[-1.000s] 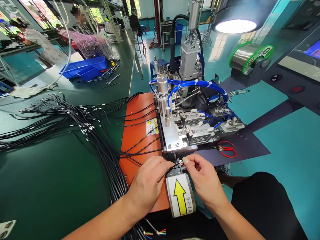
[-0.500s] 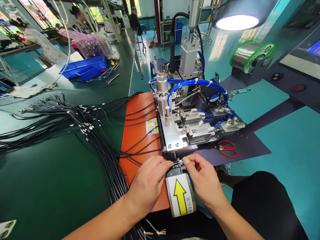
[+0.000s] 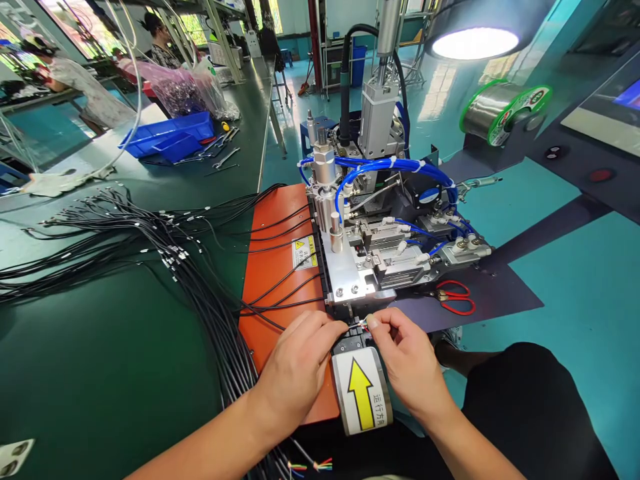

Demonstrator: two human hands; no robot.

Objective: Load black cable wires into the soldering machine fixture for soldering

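My left hand [image 3: 300, 360] is closed in a pinch on a black cable at the front end of the machine [image 3: 356, 267]. The thumb and forefinger of my right hand [image 3: 411, 363] pinch thin coloured wires [image 3: 362, 324] fanning from that cable's end. Both sets of fingertips are just above a small black fixture [image 3: 350, 343], behind a plate with a yellow arrow [image 3: 361, 393]. My fingers hide most of the wire tips. Left of my left hand, a thick bundle of black cables [image 3: 200, 300] runs down the table, with stripped coloured ends [image 3: 323, 464] near the bottom edge.
An orange cover [image 3: 280, 267] carries several cables into the machine. Red-handled scissors [image 3: 456, 297] lie to the right. A solder spool [image 3: 500, 113] and a bright lamp [image 3: 475, 44] are above right. A blue bin [image 3: 170, 133] and wrenches [image 3: 227, 157] lie farther back; two people sit beyond.
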